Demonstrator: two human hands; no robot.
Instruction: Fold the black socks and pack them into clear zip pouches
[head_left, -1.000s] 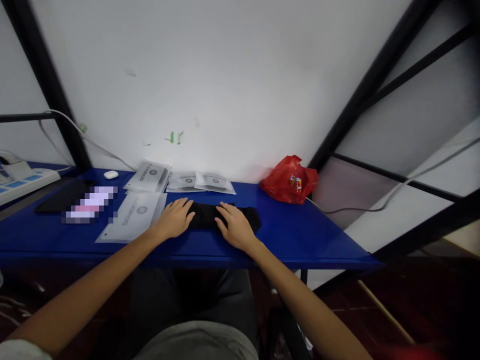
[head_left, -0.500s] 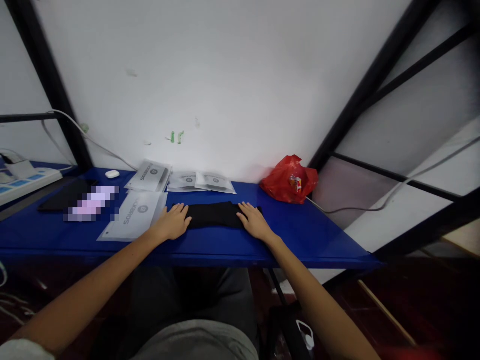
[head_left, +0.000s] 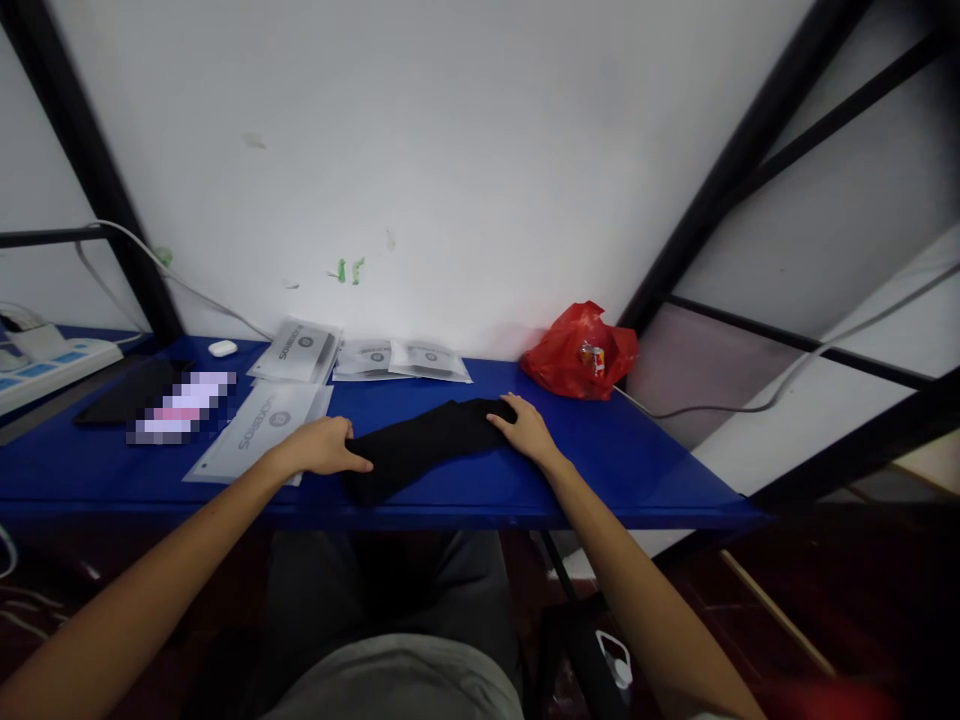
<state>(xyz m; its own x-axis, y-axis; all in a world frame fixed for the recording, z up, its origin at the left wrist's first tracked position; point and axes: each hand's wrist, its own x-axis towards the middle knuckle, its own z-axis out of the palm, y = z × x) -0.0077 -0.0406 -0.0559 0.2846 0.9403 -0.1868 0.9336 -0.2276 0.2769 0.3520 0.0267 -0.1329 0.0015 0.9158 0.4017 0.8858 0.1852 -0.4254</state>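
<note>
A long strip of folded black cloth (head_left: 431,440) lies slantwise across the blue table, its left end nearer to me than its right. My left hand (head_left: 324,447) is closed on that left end, thumb on top and the other fingers mostly hidden behind it. At the opposite end, my right hand (head_left: 529,428) grips the cloth, with its thumb lying on the fabric and its fingers bent over the far edge. A translucent printed zip bag (head_left: 259,435) lies flat just beyond my left wrist.
More printed bags (head_left: 300,350) lie along the wall at the back. A red plastic bag (head_left: 581,355) stands at the back right. On the left are a white earbud case (head_left: 223,348), a dark tablet (head_left: 120,393), a blurred-out screen and a power strip (head_left: 56,362).
Both hands lay flat on the cloth before; now they grip its ends. The cloth's left end has come toward me, so the strip has turned from straight to slanted.
</note>
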